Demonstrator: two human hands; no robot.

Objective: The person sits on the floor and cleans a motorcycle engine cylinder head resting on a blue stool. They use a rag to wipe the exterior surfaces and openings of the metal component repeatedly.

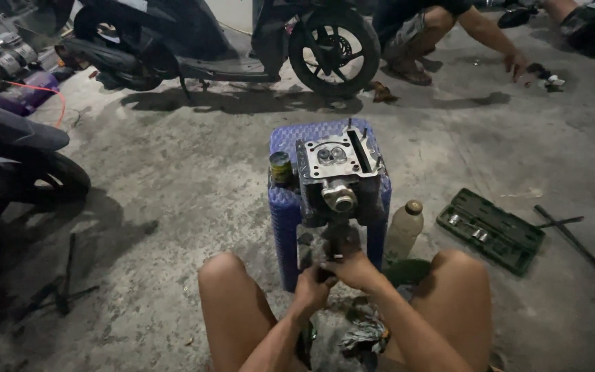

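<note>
A plastic stool (284, 207) stands on the concrete floor (194, 179) just ahead of the seated person's knees. On the stool rests an engine cylinder head (339, 172), with a small tin can (281, 167) beside it on the left. The left hand (311, 286) and right hand (354, 267) meet just below the cylinder head, at the stool's near side. A plastic bottle (403, 229) stands on the floor just right of the stool, and an open socket set case (490, 231) lies farther right, with a cross wrench (580, 248) beyond it. Rags (363, 331) lie between the knees. Behind the stool a scooter (228, 41) is parked; another person (449, 34) crouches to its right. A second scooter's wheel (36, 179) sits far left.
</note>
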